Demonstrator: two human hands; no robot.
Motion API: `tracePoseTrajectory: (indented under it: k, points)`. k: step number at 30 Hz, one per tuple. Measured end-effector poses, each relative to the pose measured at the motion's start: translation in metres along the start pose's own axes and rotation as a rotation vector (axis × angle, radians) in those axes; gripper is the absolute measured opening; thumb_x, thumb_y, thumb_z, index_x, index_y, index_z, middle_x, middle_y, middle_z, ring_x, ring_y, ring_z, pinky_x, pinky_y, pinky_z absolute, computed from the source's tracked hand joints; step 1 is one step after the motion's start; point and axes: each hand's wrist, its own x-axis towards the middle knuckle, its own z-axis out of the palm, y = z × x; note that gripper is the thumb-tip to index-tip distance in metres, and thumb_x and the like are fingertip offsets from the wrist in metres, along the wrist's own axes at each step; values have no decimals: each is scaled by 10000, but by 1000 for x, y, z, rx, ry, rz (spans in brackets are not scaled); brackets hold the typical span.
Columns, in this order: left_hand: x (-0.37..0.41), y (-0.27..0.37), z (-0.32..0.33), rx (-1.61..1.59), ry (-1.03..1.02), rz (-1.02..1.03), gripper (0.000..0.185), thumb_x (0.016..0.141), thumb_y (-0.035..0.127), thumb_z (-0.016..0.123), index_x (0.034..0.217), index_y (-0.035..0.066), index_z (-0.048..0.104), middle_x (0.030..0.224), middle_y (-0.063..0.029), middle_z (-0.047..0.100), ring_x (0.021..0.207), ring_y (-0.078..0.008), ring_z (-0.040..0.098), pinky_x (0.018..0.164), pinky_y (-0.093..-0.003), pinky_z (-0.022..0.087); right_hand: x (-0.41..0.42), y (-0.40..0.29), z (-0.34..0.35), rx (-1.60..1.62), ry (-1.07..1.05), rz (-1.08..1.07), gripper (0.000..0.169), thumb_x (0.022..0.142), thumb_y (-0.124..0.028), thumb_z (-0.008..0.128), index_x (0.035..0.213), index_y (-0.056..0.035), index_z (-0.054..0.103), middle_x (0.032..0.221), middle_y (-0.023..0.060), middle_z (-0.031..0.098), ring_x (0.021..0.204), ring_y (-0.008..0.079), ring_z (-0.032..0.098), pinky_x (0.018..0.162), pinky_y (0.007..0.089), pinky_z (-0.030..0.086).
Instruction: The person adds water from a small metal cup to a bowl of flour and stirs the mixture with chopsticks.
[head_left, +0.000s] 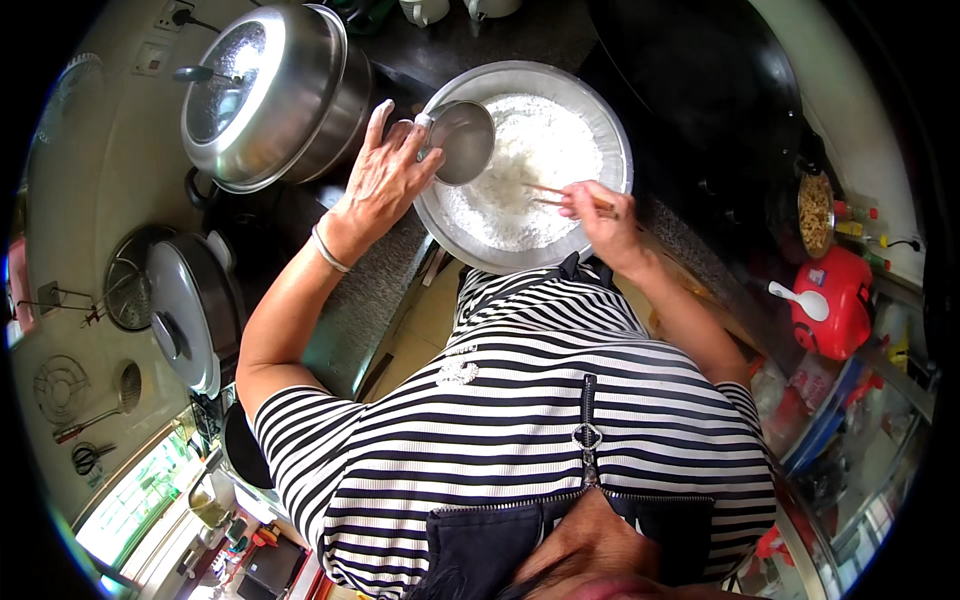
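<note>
A wide metal basin (616, 150) stands before me with white flour (551, 127) in it. My left hand (394, 161) grips a metal cup (463, 142) by its handle, tilted over the basin's left side. What the cup holds is hard to make out. In my right hand (600, 217) is a pair of wooden chopsticks (547, 193), whose tips reach into the flour near the middle. The flour there looks slightly darker and clumped. White powder coats some fingertips of my left hand.
Left of the basin stands a large lidded steel pot (300, 97), with a grey lidded pan (187, 307) nearer me. A big black wok (697, 82) sits at the right. Beyond it are a bowl of brown bits (816, 214) and a red container (844, 300) with a white spoon (806, 301).
</note>
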Motion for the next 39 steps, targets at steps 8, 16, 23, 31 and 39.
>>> tracePoseTrajectory:
  k: [8,16,23,31,39]
  points:
    - [13,-3,-2,258,71,78,158,806,152,630,952,115,677,1157,-119,620,1101,-239,571,1228,-554,224,37,7,23,158,21,-25,287,1061,-160,537,1068,91,678,971,172,743,832,209,750,740,298,605]
    - [23,3,-5,266,19,115,173,760,119,654,923,67,684,1198,-176,621,1177,-277,563,1218,-548,270,4,1,8,56,0,25,309,1067,-163,516,1045,101,674,879,147,740,784,190,742,712,306,618]
    - [40,10,-21,446,-99,215,175,765,131,651,894,30,714,1108,-165,664,1190,-283,568,1251,-521,242,34,5,23,163,44,-16,293,1057,-147,536,1054,109,679,950,186,743,816,222,750,720,310,619]
    - [61,35,-36,726,-192,366,234,787,167,656,953,43,765,1055,-138,705,1210,-278,575,1277,-525,183,24,1,30,56,-74,-106,256,1052,-111,541,1063,114,663,926,155,739,849,194,744,758,301,618]
    - [79,56,-44,937,-374,605,405,858,226,576,1145,-8,741,1214,-163,696,1274,-337,563,1260,-570,187,38,14,2,44,98,-133,254,1053,-111,529,1031,101,667,903,160,747,814,211,752,719,303,616]
